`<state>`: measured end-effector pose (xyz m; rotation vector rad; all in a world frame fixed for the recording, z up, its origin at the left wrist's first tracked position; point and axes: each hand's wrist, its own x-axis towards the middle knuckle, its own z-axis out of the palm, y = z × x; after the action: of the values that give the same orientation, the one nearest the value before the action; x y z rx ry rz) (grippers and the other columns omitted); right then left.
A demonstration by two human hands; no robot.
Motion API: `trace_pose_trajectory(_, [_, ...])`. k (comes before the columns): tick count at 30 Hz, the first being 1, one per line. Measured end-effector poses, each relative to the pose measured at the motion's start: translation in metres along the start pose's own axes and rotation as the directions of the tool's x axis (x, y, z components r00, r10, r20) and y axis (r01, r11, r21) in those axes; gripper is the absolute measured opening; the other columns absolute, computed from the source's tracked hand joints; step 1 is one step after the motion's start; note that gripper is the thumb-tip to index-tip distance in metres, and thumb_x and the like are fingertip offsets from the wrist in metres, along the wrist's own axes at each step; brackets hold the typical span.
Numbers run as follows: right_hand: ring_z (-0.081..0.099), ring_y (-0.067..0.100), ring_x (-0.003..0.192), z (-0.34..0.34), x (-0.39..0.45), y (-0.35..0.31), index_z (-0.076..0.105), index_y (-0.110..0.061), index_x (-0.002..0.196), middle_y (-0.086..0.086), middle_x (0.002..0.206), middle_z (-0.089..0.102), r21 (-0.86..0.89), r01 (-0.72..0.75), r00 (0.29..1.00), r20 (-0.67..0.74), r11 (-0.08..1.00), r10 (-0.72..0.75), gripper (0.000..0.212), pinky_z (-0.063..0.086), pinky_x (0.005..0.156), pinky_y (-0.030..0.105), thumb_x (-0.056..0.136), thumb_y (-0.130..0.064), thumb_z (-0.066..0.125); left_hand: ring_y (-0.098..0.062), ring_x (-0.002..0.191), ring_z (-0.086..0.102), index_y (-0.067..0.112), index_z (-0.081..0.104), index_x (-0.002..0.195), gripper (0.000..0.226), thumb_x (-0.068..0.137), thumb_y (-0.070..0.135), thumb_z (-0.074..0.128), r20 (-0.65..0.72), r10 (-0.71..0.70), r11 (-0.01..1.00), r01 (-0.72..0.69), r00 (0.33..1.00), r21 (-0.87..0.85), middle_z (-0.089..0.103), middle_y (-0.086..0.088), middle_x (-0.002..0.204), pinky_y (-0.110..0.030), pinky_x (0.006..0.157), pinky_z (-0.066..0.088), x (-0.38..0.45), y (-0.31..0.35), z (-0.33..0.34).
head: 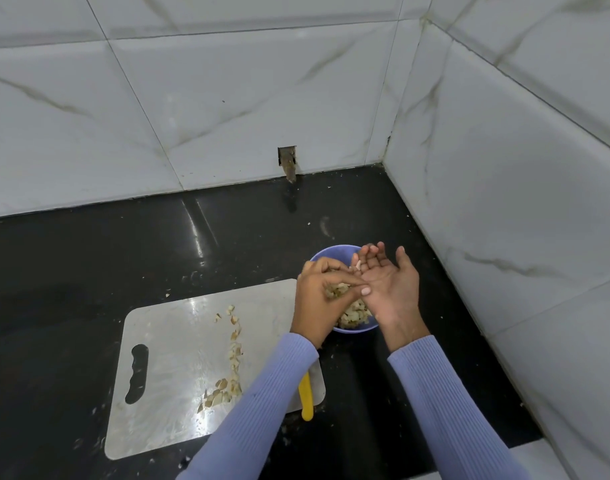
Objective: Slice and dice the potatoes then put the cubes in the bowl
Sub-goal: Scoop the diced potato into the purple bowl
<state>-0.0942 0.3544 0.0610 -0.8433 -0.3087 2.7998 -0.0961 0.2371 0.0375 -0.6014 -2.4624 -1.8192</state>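
Left hand cups potato cubes against the open, flat right hand above the bowl.

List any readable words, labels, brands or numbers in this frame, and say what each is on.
None. The board, bowl, yellow knife handle, counter, wall tiles and sleeves carry no visible print, and neither hand holds anything labelled.

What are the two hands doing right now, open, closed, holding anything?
Left hand: curled over the bowl, holding potato cubes.
Right hand: open, palm up over the bowl, a potato bit stuck near its fingers.
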Motion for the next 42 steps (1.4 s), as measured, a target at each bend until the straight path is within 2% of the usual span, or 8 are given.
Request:
trace_pose_trajectory(6, [0.060, 0.018, 0.081, 0.001, -0.011, -0.003, 0.060, -0.010, 0.081, 0.007, 0.076, 0.062, 0.058, -0.001, 1.000, 0.029, 0.998, -0.001, 0.034, 0.048, 0.085, 0.033, 0.098, -0.034, 0.043, -0.013, 0.088, 0.051, 0.027, 0.076, 0.081, 0.015, 0.068, 0.021, 0.082, -0.093, 0.053, 0.975, -0.031, 0.994, 0.220, 0.062, 0.013, 0.087, -0.044, 0.079, 0.047, 0.012, -0.009, -0.006])
trace_pose_trajectory(14, [0.061, 0.020, 0.087, -0.004, -0.019, -0.004, 0.060, -0.008, 0.085, 0.009, 0.081, 0.064, 0.079, -0.044, 0.996, 0.075, 0.996, 0.038, 0.033, 0.046, 0.091, 0.034, 0.097, -0.034, 0.043, -0.004, 0.075, 0.066, 0.024, 0.077, 0.084, 0.008, 0.076, 0.023, 0.078, -0.055, -0.051, 0.996, 0.055, 0.997, 0.073, 0.072, 0.014, 0.077, -0.035, 0.079, 0.053, 0.010, 0.001, -0.005])
trace_pose_trajectory(20, [0.063, 0.021, 0.089, -0.005, -0.023, -0.008, 0.062, -0.007, 0.087, 0.010, 0.082, 0.066, 0.037, -0.013, 0.996, 0.089, 0.999, 0.010, 0.034, 0.048, 0.090, 0.036, 0.098, -0.032, 0.043, -0.015, 0.088, 0.066, 0.031, 0.075, 0.094, 0.023, 0.084, 0.013, 0.065, 0.007, -0.086, 0.969, 0.082, 0.996, 0.232, 0.073, 0.013, 0.088, -0.037, 0.081, 0.054, 0.012, -0.011, -0.005])
trace_pose_trajectory(28, [0.064, 0.023, 0.089, -0.005, -0.024, 0.000, 0.059, -0.006, 0.091, 0.012, 0.085, 0.066, -0.222, 0.097, 0.983, 0.175, 0.970, -0.058, 0.048, 0.049, 0.086, 0.032, 0.099, -0.046, 0.036, 0.000, 0.061, 0.061, 0.014, 0.072, 0.073, 0.015, 0.071, 0.024, 0.083, -0.146, -0.205, 0.978, 0.198, 0.968, -0.064, 0.066, 0.009, 0.064, -0.015, 0.062, 0.049, 0.012, 0.016, 0.005])
trace_pose_trajectory(32, [0.065, 0.027, 0.099, -0.003, -0.023, -0.004, 0.060, -0.006, 0.092, 0.015, 0.092, 0.070, -0.237, 0.095, 0.982, 0.181, 0.967, -0.052, 0.053, 0.047, 0.095, 0.036, 0.098, -0.051, 0.035, -0.001, 0.069, 0.066, 0.016, 0.076, 0.081, 0.005, 0.076, 0.014, 0.078, -0.089, -0.169, 0.985, 0.171, 0.982, 0.012, 0.071, 0.009, 0.072, -0.024, 0.071, 0.055, 0.012, 0.006, 0.001])
trace_pose_trajectory(36, [0.064, 0.029, 0.104, 0.001, -0.021, -0.010, 0.061, -0.005, 0.093, 0.016, 0.094, 0.071, -0.133, 0.075, 0.981, 0.188, 0.988, -0.050, 0.053, 0.045, 0.099, 0.040, 0.098, -0.051, 0.036, -0.004, 0.087, 0.066, 0.021, 0.076, 0.096, 0.023, 0.085, 0.005, 0.065, -0.026, -0.112, 0.979, 0.115, 0.993, 0.167, 0.074, 0.010, 0.090, -0.030, 0.082, 0.054, 0.008, 0.001, -0.003])
trace_pose_trajectory(40, [0.067, 0.028, 0.093, 0.006, -0.011, -0.009, 0.060, -0.005, 0.091, 0.014, 0.089, 0.069, 0.015, 0.065, 0.975, 0.213, 0.998, -0.067, 0.051, 0.048, 0.092, 0.041, 0.098, -0.050, 0.036, -0.007, 0.093, 0.062, 0.015, 0.067, 0.116, 0.029, 0.095, 0.005, 0.049, 0.149, -0.148, 0.985, 0.133, 0.978, 0.108, 0.070, 0.003, 0.104, -0.021, 0.087, 0.048, 0.009, 0.016, 0.000])
trace_pose_trajectory(42, [0.070, 0.027, 0.087, 0.011, -0.006, -0.007, 0.060, -0.005, 0.090, 0.014, 0.086, 0.069, 0.021, 0.090, 0.970, 0.223, 0.996, -0.092, 0.051, 0.049, 0.089, 0.041, 0.098, -0.050, 0.036, -0.007, 0.081, 0.060, 0.009, 0.064, 0.119, 0.029, 0.096, 0.003, 0.046, 0.222, -0.199, 0.979, 0.201, 0.955, 0.013, 0.069, -0.003, 0.092, -0.021, 0.085, 0.048, 0.009, 0.024, 0.002])
